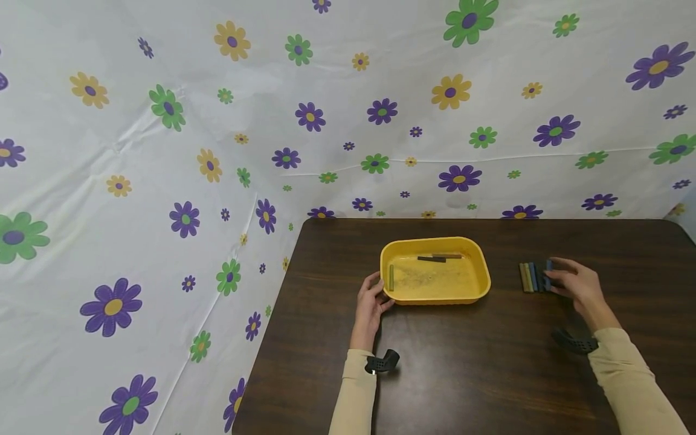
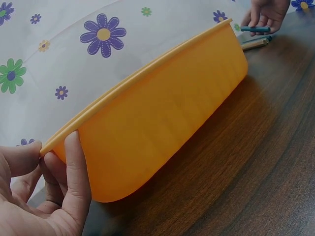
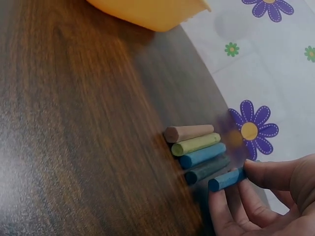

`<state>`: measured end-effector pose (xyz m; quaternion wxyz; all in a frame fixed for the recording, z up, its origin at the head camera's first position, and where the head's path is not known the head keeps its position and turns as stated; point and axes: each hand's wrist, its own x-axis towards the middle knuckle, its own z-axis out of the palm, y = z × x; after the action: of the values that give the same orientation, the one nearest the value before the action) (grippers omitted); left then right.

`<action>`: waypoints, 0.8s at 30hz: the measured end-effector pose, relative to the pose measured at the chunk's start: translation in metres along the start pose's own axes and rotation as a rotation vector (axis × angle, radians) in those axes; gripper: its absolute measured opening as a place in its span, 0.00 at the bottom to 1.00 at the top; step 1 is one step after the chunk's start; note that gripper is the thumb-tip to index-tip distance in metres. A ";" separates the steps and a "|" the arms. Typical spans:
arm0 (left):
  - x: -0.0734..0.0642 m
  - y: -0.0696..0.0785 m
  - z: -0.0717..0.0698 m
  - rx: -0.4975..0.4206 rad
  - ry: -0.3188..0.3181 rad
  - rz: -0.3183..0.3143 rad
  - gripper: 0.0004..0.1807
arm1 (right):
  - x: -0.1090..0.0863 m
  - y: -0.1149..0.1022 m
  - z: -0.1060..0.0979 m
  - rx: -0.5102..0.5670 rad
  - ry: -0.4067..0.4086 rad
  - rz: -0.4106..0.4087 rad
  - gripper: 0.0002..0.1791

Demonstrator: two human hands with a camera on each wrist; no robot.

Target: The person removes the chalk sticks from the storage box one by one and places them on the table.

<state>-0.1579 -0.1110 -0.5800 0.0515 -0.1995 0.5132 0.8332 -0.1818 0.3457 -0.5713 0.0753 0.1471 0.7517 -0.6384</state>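
So yeah, left fingers (image 2: 78, 182) pinch the rim of the yellow tray (image 1: 435, 300) near its 8 o'clock; out at its 3 o'clock, four chalk-like sticks (image 3: 203, 156) line the tabletop (image 1: 462, 368), and just beside them right fingers (image 3: 270, 174) pinch a blue stick (image 3: 226, 180).

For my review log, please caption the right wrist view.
Right hand pinches a blue stick beside four coloured sticks lined up on a dark table, yellow tray partly visible.
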 end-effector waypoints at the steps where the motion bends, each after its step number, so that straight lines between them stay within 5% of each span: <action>1: 0.000 0.000 0.000 0.000 0.001 -0.001 0.22 | 0.000 0.001 0.000 -0.009 0.004 -0.004 0.24; 11: 0.001 -0.002 -0.001 -0.011 0.010 -0.008 0.21 | 0.003 0.003 0.008 -0.099 0.069 -0.057 0.31; 24: 0.000 -0.001 -0.002 -0.003 -0.011 0.004 0.22 | 0.002 0.001 0.014 -0.072 0.153 -0.032 0.30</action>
<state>-0.1576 -0.1120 -0.5812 0.0524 -0.1941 0.5122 0.8350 -0.1848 0.3327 -0.5749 0.0127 0.1803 0.7800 -0.5991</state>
